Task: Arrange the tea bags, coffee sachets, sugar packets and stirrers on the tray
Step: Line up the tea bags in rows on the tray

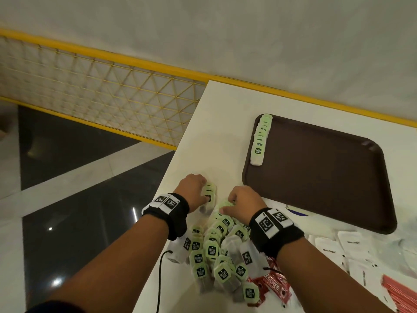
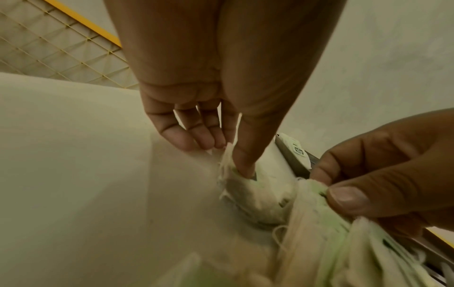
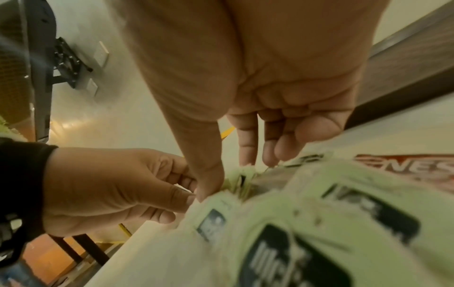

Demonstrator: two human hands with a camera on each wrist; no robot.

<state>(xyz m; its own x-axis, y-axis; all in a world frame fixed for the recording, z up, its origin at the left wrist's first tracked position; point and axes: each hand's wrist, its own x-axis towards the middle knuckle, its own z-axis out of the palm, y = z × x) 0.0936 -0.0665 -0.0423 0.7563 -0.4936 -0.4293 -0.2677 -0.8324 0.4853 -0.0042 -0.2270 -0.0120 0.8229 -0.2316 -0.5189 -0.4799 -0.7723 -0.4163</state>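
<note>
Hands pinch tea bags near the brown tray [image 1: 316, 177]: left hand [image 1: 194, 186] a small stack [image 1: 208, 196], right hand [image 1: 244, 201] one bag [image 1: 225, 203].

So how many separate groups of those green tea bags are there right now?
3: a neat row along the tray's left edge, a small stack under the left hand, and the loose pile nearer the person, where the right hand picks. Some bags may be hidden.

Both forearms are bare. Each wrist wears a black band [image 1: 178, 213] [image 1: 274, 231] with white patches bearing black square codes. A thin black cable [image 1: 160, 279] hangs under the left forearm.
</note>
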